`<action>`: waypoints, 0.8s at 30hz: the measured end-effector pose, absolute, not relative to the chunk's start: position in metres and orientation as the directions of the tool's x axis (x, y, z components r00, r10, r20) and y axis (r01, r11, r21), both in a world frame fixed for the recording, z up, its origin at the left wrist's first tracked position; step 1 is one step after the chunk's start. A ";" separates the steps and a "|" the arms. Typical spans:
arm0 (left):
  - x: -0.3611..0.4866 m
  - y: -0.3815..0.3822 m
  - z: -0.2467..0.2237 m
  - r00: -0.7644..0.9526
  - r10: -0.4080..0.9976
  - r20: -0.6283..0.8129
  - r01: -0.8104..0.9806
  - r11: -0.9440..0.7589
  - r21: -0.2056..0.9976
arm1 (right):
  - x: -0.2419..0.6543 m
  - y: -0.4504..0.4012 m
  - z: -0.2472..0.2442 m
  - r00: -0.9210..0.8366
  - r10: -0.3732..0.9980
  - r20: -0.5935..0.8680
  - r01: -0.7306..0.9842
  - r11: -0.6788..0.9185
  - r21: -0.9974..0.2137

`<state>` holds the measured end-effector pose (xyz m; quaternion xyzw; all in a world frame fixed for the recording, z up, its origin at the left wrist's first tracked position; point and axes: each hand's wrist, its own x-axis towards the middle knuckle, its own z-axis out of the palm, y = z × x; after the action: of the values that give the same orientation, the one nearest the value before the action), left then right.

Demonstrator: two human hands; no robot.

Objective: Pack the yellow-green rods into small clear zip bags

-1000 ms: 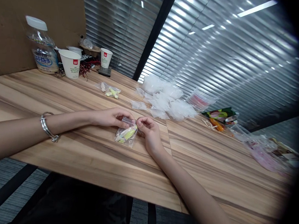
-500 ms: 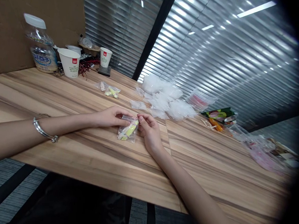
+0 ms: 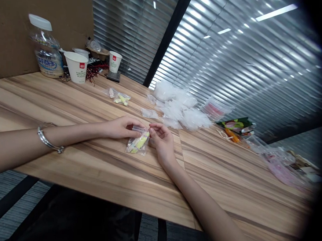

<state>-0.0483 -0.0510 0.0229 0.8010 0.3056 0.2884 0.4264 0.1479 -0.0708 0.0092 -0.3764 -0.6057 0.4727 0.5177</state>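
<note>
Between my hands is a small clear zip bag (image 3: 137, 142) with yellow-green and pale pieces inside; what the pieces are is too small to tell. My left hand (image 3: 123, 127) pinches the bag's upper left part between thumb and fingers. At the bag's upper right edge, the thumb and forefinger of my right hand (image 3: 163, 139) are closed together on its corner. Farther back on the wooden table (image 3: 91, 167) lie filled clear bags (image 3: 121, 98) with similar yellow and pale pieces.
A heap of clear plastic bags (image 3: 175, 105) lies beyond my hands, near a lidded plastic tub (image 3: 215, 109). Paper cups (image 3: 76, 68) and a large plastic jar (image 3: 48, 54) stand at the back left. Orange and green packets (image 3: 233, 134) and pink plastic bags (image 3: 283, 169) lie to the right.
Both hands stay at the small bag with nearly the same grip. The whole view has shifted very slightly.
</note>
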 end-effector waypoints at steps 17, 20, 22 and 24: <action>-0.049 -0.049 0.029 0.723 0.678 0.136 0.241 -0.431 0.870 | 0.145 -0.075 0.007 -0.171 0.926 0.336 -0.146 0.314 -0.938; -0.048 -0.052 0.029 0.731 0.671 0.126 0.237 -0.423 0.875 | 0.145 -0.073 0.006 -0.165 0.929 0.332 -0.147 0.310 -0.939; -0.046 -0.054 0.029 0.731 0.673 0.117 0.228 -0.402 0.887 | 0.145 -0.071 0.004 -0.141 0.931 0.336 -0.125 0.320 -0.939; -0.045 -0.056 0.027 0.709 0.694 0.126 0.202 -0.371 0.906 | 0.144 -0.070 0.004 -0.130 0.928 0.350 -0.073 0.343 -0.936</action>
<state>-0.0449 -0.0556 0.0275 0.7878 0.2842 0.2546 0.4835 0.1437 -0.0696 0.0045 -0.3548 -0.6022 0.4499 0.5559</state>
